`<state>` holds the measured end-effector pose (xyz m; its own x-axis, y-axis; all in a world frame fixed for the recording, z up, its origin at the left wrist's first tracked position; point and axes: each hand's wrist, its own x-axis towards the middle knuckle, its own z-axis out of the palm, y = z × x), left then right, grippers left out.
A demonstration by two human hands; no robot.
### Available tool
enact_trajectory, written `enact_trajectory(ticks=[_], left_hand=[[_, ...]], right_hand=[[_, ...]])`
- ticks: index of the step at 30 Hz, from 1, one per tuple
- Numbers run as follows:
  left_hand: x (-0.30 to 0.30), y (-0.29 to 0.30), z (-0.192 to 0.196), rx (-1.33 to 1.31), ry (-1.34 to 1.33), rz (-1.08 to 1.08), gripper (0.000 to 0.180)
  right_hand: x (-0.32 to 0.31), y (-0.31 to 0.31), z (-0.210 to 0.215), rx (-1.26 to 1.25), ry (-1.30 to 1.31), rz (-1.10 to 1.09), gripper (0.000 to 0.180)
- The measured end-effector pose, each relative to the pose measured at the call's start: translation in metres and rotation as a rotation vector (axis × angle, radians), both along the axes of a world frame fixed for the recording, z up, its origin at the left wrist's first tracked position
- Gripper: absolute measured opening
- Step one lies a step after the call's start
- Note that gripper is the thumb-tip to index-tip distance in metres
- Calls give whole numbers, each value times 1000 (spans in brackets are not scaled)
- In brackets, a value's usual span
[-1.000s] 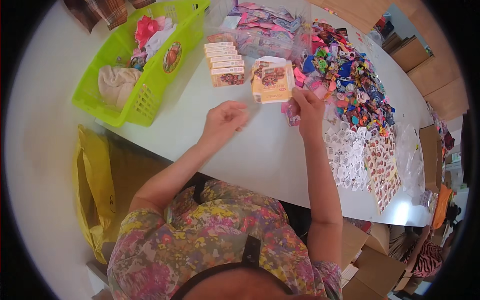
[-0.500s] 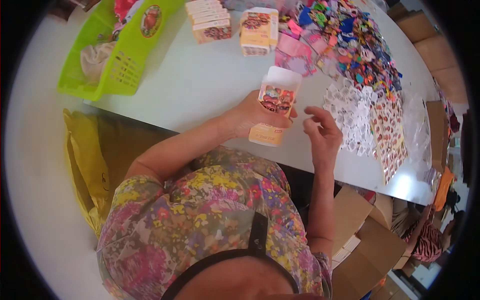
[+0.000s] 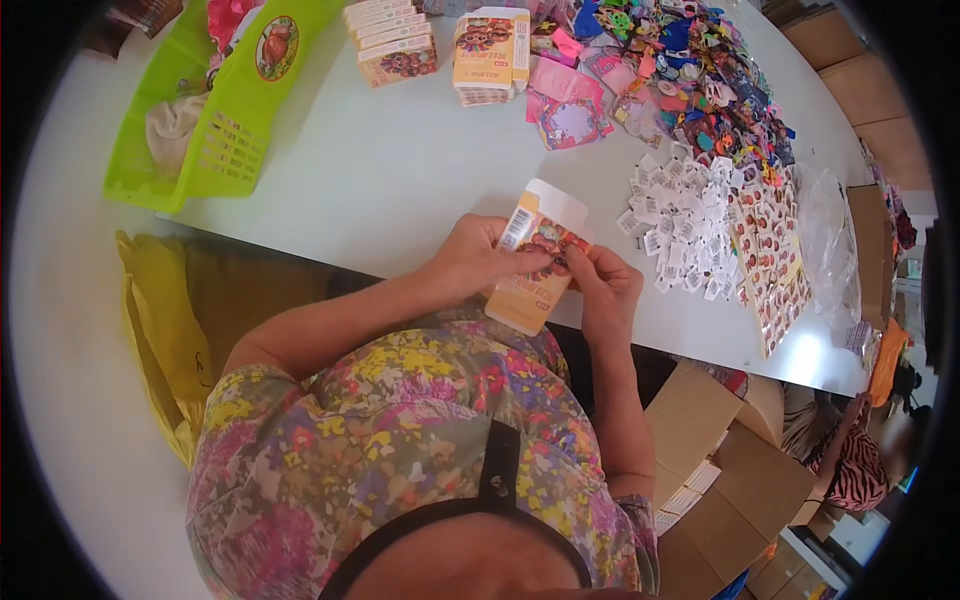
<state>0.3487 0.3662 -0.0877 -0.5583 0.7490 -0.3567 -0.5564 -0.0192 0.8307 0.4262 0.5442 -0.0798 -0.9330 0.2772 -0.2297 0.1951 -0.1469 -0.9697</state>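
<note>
A small yellow-orange carton (image 3: 528, 298) with a printed picture tilts in front of me at the table's near edge, its white top flap standing up. My left hand (image 3: 478, 258) is closed round its left side, thumb across the front. At the carton's right side, my right hand (image 3: 608, 285) has its fingers bent and pressed to the front near the left thumb. Whether something small sits between those fingers is too small to make out. Farther back are a row of thin cartons (image 3: 402, 62) and a stack of flat cartons (image 3: 486, 55).
A lime-green basket (image 3: 225, 140) stands at the left, holding cloth. To the right lie a heap of colourful trinkets (image 3: 690, 75), pink cards (image 3: 570, 100), white barcode tags (image 3: 685, 225), sticker sheets (image 3: 770, 250) and clear plastic (image 3: 828, 230). An open cardboard box (image 3: 735, 500) is below the table.
My right hand has come left from apart onto the carton's front. The carton has moved down toward me and turned, so its barcode side shows; my left hand still grips it.
</note>
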Motion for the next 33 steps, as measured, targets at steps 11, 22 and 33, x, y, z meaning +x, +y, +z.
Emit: enact_trajectory(ticks=[11, 22, 33], left_hand=[[15, -3, 2, 22, 436, 151, 70], [5, -5, -14, -22, 698, 113, 24], [-8, -1, 20, -21, 357, 99, 10]], right_hand=[[20, -11, -12, 40, 183, -110, 32], [22, 0, -12, 307, 179, 61, 12], [7, 28, 24, -44, -155, 280, 13]])
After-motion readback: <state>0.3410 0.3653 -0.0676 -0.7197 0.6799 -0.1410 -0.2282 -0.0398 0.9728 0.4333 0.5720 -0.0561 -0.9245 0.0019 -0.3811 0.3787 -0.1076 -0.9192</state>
